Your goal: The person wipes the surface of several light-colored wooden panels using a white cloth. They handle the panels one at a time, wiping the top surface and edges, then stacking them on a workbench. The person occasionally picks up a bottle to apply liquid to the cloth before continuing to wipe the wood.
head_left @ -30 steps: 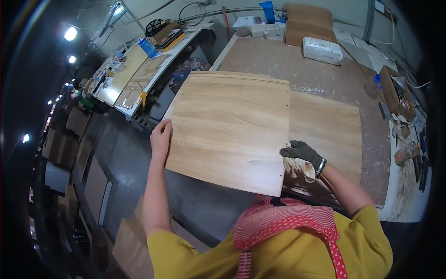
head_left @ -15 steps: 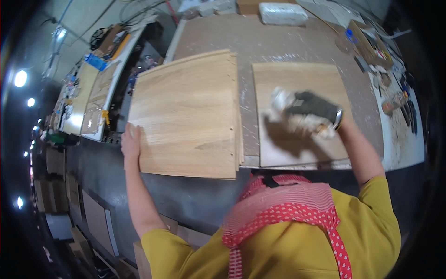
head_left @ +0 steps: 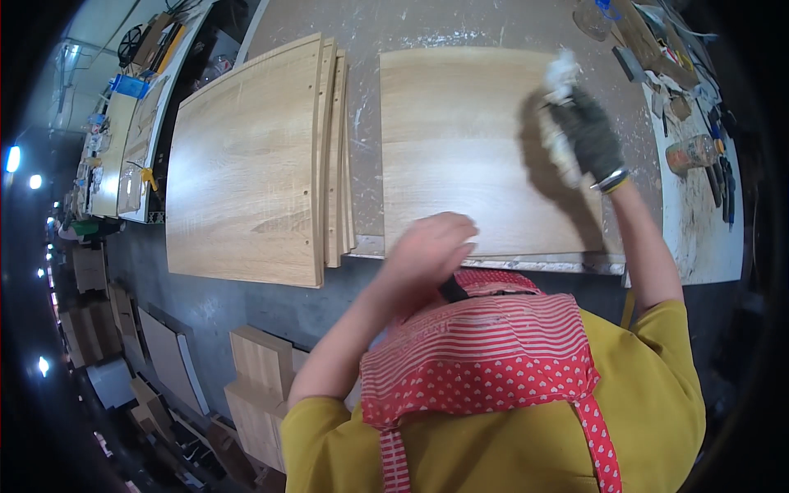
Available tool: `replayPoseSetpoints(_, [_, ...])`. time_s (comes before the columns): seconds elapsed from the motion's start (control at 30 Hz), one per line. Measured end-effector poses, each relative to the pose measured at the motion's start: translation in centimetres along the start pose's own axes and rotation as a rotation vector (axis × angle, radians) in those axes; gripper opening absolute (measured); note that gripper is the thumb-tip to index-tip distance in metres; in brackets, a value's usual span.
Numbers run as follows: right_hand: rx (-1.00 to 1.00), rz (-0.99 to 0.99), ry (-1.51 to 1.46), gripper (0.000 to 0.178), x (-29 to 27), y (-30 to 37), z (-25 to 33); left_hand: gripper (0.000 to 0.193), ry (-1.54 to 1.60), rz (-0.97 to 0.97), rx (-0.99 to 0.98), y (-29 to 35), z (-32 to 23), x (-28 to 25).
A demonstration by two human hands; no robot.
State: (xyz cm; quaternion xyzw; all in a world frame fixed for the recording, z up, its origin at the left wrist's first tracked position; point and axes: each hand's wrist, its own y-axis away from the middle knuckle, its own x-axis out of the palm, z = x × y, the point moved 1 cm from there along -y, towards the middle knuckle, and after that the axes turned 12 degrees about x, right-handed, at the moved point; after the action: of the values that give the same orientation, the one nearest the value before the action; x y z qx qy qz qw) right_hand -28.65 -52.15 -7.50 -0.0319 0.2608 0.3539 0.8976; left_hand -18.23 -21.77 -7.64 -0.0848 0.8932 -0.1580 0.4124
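A light wood-grain panel (head_left: 460, 131) lies flat on the worktable in front of me. My right hand (head_left: 588, 135), in a dark grey glove, is closed round a crumpled whitish rag (head_left: 555, 152) over the panel's right side; its shadow falls on the wood. At the panel's near left corner is my bare left hand (head_left: 436, 246), fingers loosely bent and pointing right, with nothing visible in it. Whether it touches the panel I cannot tell. Left of this panel rests a stack of similar wooden panels (head_left: 246, 164), with small holes along the top one's right edge.
The brown, scuffed worktable (head_left: 366, 164) has a white side surface (head_left: 699, 238) at right, holding a clear jar (head_left: 690, 154) and dark-handled tools (head_left: 727, 189). A cardboard box (head_left: 657, 49) stands at far right. Cartons (head_left: 259, 361) stand on the floor at lower left.
My left hand has left the stack's left edge and come right to the single panel. My right hand has carried the rag toward the panel's far right. The view has shifted.
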Motion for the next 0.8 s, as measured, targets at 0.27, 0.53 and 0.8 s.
replayPoseSetpoints(0.27, [-1.058,0.698,0.724,0.016,17.5,3.8,5.3,0.041,0.104,-0.012,-0.034,-4.6,3.9,11.6])
replayPoseSetpoints(0.53, [-0.423,0.139,0.671,0.027,20.9,-12.9,7.5,0.046,-0.252,0.012,-0.071,-6.8,7.5,7.1])
replayPoseSetpoints(0.8, [-0.353,0.106,0.673,0.020,22.7,-20.4,9.3,0.052,-0.322,0.117,-0.139,-7.1,9.2,5.9])
